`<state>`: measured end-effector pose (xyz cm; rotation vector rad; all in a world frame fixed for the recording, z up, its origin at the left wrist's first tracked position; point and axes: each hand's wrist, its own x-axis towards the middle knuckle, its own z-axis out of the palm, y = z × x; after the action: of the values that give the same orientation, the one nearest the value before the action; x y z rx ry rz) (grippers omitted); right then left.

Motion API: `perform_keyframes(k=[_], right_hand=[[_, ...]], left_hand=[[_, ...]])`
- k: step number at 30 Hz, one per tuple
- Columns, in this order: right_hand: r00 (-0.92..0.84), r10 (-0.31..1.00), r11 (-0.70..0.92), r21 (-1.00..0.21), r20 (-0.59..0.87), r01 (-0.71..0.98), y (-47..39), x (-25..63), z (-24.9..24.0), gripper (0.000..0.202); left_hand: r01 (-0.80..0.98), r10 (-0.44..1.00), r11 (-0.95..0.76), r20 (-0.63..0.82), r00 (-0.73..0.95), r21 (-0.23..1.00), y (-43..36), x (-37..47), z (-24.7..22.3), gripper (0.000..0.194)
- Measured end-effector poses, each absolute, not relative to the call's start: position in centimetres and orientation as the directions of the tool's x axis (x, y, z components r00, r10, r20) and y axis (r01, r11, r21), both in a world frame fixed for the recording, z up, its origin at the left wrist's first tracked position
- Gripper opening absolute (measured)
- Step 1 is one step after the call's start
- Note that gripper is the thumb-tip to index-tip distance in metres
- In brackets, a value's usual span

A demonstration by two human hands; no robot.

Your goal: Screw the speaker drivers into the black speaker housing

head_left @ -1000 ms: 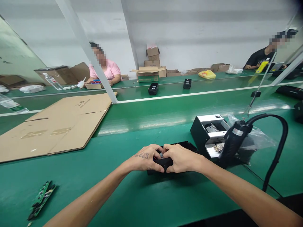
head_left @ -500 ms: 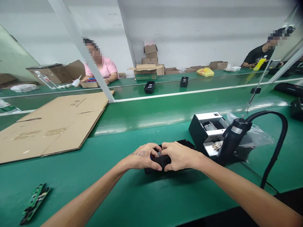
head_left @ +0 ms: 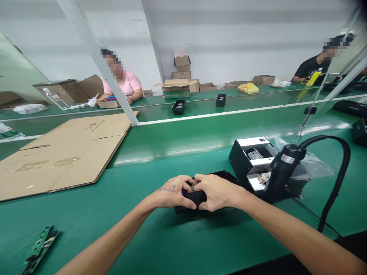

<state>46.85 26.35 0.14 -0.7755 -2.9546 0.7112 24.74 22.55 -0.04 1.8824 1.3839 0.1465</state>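
**Both hands closed on the black part**

The black part [head_left: 195,197] lies on the green worktop [head_left: 160,236] right in front of you, its long axis running left to right. You grip it from both ends: your left hand [head_left: 172,192] curls over its left side, your right hand [head_left: 216,191] over its right, thumbs meeting near the middle on top. Both hands are pressed closed around it, fingertips tucked over its far edge. Neither hand is nearer than the other; the part sits squarely between them.

Just behind it, touching or nearly so, lies a flat black tray [head_left: 222,176]. To your right stands an open black-and-white case [head_left: 249,160], with a black heat gun [head_left: 282,172] leaning at its side, hose arcing away. A green circuit board [head_left: 40,250] lies well apart at your near left, and flat cardboard [head_left: 65,149] lies beyond it. Two other people sit across the line.
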Motion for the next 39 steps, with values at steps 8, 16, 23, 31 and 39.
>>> perform_keyframes(k=[8,16,23,31,39], right_hand=[[-0.885,0.453,0.791,-0.410,-0.106,0.454,26.58,46.92,0.35,0.033],[-0.880,0.462,0.747,-0.485,-0.112,0.454,26.83,46.77,-0.05,0.025],[-0.878,0.472,0.724,-0.531,-0.085,0.441,26.59,46.58,-0.19,0.019],[-0.868,0.495,0.763,-0.456,-0.045,0.458,25.96,46.74,0.16,0.026],[-0.873,0.488,0.750,-0.509,-0.003,0.421,26.21,46.73,-0.45,0.025]], left_hand=[[0.756,0.848,-0.120,-0.330,0.415,0.644,22.62,24.84,0.33,0.027],[0.702,0.830,-0.183,-0.274,0.485,0.688,22.70,24.72,0.09,0.022],[0.712,0.851,-0.160,-0.270,0.450,0.683,22.48,24.80,-0.48,0.026],[0.729,0.843,-0.179,-0.279,0.460,0.661,22.46,24.90,-0.22,0.023],[0.746,0.867,-0.154,-0.274,0.417,0.648,22.06,25.51,-0.03,0.031]])
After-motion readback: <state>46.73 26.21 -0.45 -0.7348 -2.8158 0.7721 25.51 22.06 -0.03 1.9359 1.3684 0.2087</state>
